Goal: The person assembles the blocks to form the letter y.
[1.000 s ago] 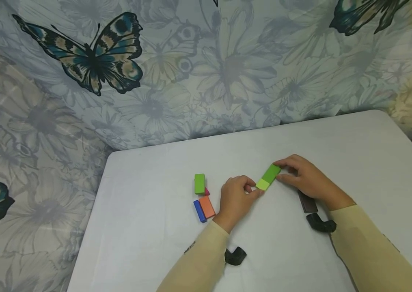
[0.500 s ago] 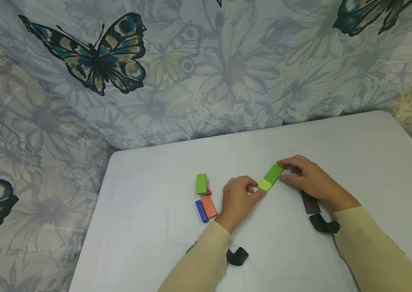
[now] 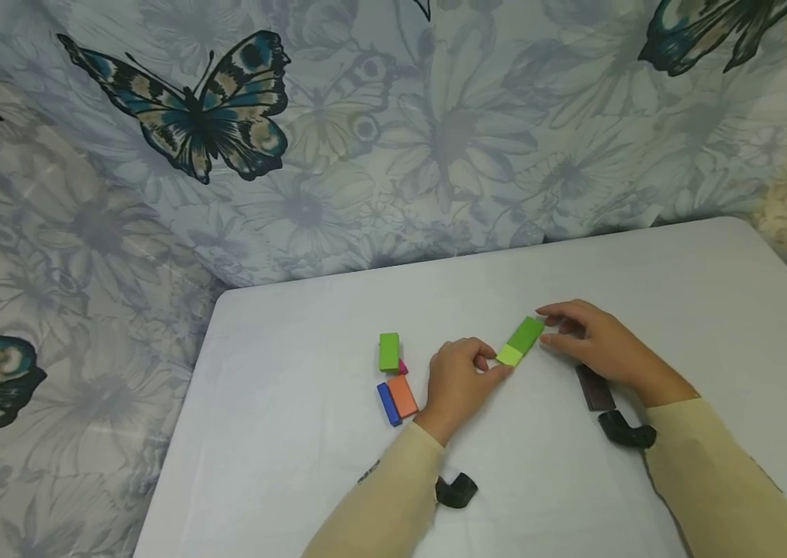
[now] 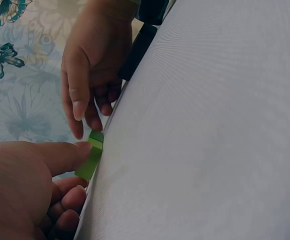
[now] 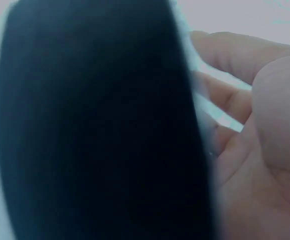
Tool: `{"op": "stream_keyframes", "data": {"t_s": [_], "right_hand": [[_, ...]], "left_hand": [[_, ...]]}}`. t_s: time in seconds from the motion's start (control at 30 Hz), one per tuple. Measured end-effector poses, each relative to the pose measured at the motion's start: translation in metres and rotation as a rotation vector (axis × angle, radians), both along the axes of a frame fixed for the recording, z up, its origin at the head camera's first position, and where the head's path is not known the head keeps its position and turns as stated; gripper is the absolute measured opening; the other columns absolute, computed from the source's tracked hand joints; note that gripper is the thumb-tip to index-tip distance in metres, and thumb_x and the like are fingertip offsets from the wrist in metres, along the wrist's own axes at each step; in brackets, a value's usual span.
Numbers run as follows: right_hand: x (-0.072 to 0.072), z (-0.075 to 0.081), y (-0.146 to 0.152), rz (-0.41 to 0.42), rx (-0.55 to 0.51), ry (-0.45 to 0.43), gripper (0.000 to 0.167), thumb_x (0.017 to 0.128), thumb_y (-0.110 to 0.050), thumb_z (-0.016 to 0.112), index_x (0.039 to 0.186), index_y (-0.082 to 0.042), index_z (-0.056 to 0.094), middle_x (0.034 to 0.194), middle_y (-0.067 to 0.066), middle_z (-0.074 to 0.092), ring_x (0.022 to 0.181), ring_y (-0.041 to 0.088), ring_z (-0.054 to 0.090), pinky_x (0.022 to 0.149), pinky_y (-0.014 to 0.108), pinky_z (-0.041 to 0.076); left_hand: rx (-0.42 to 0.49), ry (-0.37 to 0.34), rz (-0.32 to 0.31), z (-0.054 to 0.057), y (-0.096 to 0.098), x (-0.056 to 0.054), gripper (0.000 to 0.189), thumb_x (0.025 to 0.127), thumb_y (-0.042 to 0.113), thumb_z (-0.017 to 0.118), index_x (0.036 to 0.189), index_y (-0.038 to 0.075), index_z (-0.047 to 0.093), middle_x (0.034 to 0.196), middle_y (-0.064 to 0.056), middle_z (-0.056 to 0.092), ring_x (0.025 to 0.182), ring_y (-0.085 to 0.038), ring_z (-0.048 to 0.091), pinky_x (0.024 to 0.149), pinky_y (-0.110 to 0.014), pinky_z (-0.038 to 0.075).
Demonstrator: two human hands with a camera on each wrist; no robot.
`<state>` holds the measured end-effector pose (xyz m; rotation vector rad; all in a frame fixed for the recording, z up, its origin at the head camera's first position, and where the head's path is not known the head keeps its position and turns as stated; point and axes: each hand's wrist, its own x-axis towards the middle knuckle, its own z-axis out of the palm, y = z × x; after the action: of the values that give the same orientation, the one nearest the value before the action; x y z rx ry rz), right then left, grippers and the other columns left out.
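Observation:
In the head view, a light green block [image 3: 509, 355] and a darker green block [image 3: 526, 335] lie end to end on the white table. My left hand [image 3: 459, 384] pinches the light green one between thumb and index finger. At the other end, my right hand [image 3: 591, 337] has thumb and fingers parted around the darker block's far end, with a slight gap showing. In the left wrist view, the left thumb [image 4: 70, 157] presses over the green block [image 4: 88, 166], and the right hand [image 4: 92, 65] hangs above with loosely bent fingers. A dark shape [image 5: 105, 125] covers much of the right wrist view.
Left of my left hand stand a green block [image 3: 389, 353], a partly hidden pink piece [image 3: 403, 366], an orange block [image 3: 403, 395] and a blue block [image 3: 389, 404]. Black curved mounts sit by both sleeves, with a dark bar [image 3: 595, 389] by the right wrist. A butterfly-patterned wall backs the table.
The right fingers have eased slightly away from the darker green block's end. My left hand keeps its pinch. The head view has shifted a little.

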<state>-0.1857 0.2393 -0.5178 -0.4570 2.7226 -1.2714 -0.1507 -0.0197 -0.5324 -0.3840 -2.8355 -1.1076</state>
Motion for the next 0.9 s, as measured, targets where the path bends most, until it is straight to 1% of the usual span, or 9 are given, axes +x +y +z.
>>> {"op": "stream_keyframes", "data": {"t_s": [0.13,0.33,0.63,0.7,0.8,0.87,0.9], "right_hand": [[0.004,0.001,0.003,0.004,-0.001,-0.01,0.047,0.106,-0.023,0.075,0.148,-0.005,0.064,0.132,0.016,0.066,0.112,0.03,0.06,0.093,0.048,0.047],[0.008,0.006,0.009,0.001,-0.003,-0.05,0.052,0.107,-0.027,0.074,0.152,-0.005,0.059,0.136,0.016,0.065,0.116,0.033,0.062,0.098,0.055,0.047],[0.006,0.014,0.021,0.015,0.017,-0.069,0.058,0.106,-0.026,0.075,0.156,-0.004,0.055,0.136,0.017,0.064,0.117,0.033,0.062,0.098,0.051,0.048],[0.006,0.016,0.025,0.018,0.025,-0.074,0.06,0.106,-0.026,0.076,0.157,-0.003,0.053,0.137,0.017,0.063,0.118,0.033,0.061,0.097,0.044,0.049],[0.007,0.019,0.032,0.018,0.029,-0.069,0.06,0.106,-0.025,0.076,0.157,-0.003,0.053,0.138,0.016,0.063,0.117,0.031,0.061,0.094,0.029,0.048],[0.007,0.019,0.037,0.015,0.024,-0.068,0.06,0.106,-0.026,0.076,0.157,-0.004,0.053,0.138,0.016,0.063,0.117,0.03,0.06,0.091,0.022,0.046],[0.007,0.018,0.039,0.013,0.019,-0.066,0.06,0.106,-0.026,0.077,0.157,-0.004,0.053,0.137,0.015,0.064,0.116,0.03,0.06,0.09,0.02,0.046]], "left_hand": [[-0.009,-0.02,0.006,-0.002,0.0,0.002,0.026,0.09,0.036,0.093,0.103,0.018,0.08,0.077,0.014,0.057,0.076,-0.003,0.047,0.075,-0.025,0.038],[-0.01,-0.036,0.007,-0.004,0.0,0.005,0.026,0.091,0.037,0.092,0.103,0.018,0.079,0.077,0.014,0.056,0.076,-0.004,0.046,0.075,-0.025,0.038],[-0.005,-0.035,0.009,-0.002,0.001,0.005,0.026,0.092,0.037,0.092,0.104,0.018,0.079,0.077,0.013,0.056,0.076,-0.005,0.046,0.073,-0.025,0.037],[-0.004,-0.031,0.008,-0.002,0.001,0.004,0.026,0.092,0.037,0.092,0.104,0.018,0.079,0.077,0.013,0.055,0.076,-0.005,0.046,0.073,-0.024,0.037],[-0.003,-0.025,0.005,-0.002,0.001,0.003,0.026,0.092,0.037,0.092,0.104,0.018,0.08,0.077,0.012,0.057,0.076,-0.005,0.046,0.073,-0.024,0.037],[-0.001,-0.018,0.004,-0.002,0.001,0.001,0.026,0.092,0.036,0.092,0.104,0.017,0.08,0.078,0.012,0.057,0.076,-0.004,0.046,0.074,-0.024,0.038],[0.0,-0.015,0.004,-0.002,0.001,0.001,0.026,0.092,0.036,0.092,0.104,0.017,0.08,0.078,0.012,0.057,0.076,-0.004,0.046,0.074,-0.025,0.038]]}}
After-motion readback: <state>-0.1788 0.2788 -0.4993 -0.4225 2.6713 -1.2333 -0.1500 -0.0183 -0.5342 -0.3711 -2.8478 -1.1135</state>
